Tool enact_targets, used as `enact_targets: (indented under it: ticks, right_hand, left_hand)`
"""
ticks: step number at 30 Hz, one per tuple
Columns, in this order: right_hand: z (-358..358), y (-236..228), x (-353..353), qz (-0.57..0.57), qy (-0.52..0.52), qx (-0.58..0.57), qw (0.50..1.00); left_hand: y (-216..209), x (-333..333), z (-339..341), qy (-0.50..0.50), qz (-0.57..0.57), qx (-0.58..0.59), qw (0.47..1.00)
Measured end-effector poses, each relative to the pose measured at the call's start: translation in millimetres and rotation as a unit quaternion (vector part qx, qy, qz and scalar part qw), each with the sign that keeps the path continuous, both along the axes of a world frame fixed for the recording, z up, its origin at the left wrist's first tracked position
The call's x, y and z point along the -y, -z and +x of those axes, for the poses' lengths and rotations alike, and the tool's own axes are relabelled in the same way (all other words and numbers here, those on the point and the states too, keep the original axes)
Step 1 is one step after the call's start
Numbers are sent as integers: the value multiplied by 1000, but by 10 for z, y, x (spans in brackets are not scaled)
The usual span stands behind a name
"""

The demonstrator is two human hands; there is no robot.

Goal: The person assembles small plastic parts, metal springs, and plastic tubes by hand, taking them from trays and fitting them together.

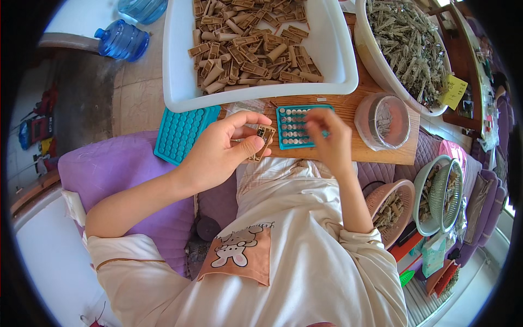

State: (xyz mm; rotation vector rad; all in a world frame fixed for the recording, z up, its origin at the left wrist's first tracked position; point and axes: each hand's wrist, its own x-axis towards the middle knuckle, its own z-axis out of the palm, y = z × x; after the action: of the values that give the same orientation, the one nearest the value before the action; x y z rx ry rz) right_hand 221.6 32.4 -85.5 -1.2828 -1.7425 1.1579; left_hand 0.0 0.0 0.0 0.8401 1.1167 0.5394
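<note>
My left hand is closed around a small brown plastic casing, pinched between thumb and fingers with its hollow, fitted side showing. Over the right part of a teal tray hovers my right hand, its fingers bent and smeared by motion; whether they grip anything cannot be made out. Rows of small round silvery button cells sit in that tray, partly covered by the hand. Another teal tray with rows of round pockets lies to the left, behind my left forearm.
A white tub heaped with brown casings stands ahead. At right are a round clear container and a large basin of translucent parts. Baskets sit lower right; blue water jugs stand far left.
</note>
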Motion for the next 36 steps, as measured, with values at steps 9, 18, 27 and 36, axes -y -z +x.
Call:
enact_targets:
  ticks: [9,18,27,36]
  right_hand:
    - [220,469,-277,254,-49,227,939]
    - [178,383,-245,248,-51,239,937]
    - [-667,-255,332,219,158,-201,942]
    - [-651,-214,347,217,-24,-113,969]
  left_hand:
    - [19,-30,-7,-5,-27,27,999]
    - [9,-31,0,-13,-38,26,999]
    - [3,13,51,-31,3,18,999]
    - [142,20,-26,-65,-75,11,995]
